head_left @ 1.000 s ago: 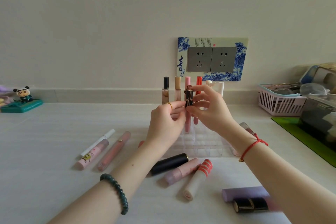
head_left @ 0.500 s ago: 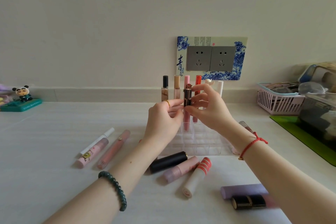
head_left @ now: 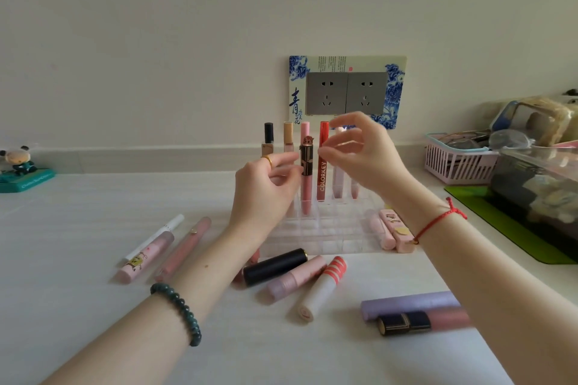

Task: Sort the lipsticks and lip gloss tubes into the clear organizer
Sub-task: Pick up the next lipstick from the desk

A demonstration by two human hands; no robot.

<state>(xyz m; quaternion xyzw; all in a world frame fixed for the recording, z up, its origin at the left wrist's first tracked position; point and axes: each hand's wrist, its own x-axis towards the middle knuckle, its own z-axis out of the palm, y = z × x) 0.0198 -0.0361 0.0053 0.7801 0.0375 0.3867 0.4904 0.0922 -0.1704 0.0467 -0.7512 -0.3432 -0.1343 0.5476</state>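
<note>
The left hand is seen gripping a dark patterned lipstick low on its barrel, between thumb and fingertips. The lipstick is held upright above the clear organizer, just in front of the pink tube and the red COLORKEY tube standing in the back row. The case is judged light, rigid and smooth, so a slip is possible if it is pinched by the glossy cap. The lower barrel is better taken and kept vertical for lowering into a free cell. To the right, the right hand is held loosely curled just beside the lipstick, with nothing grasped.
</note>
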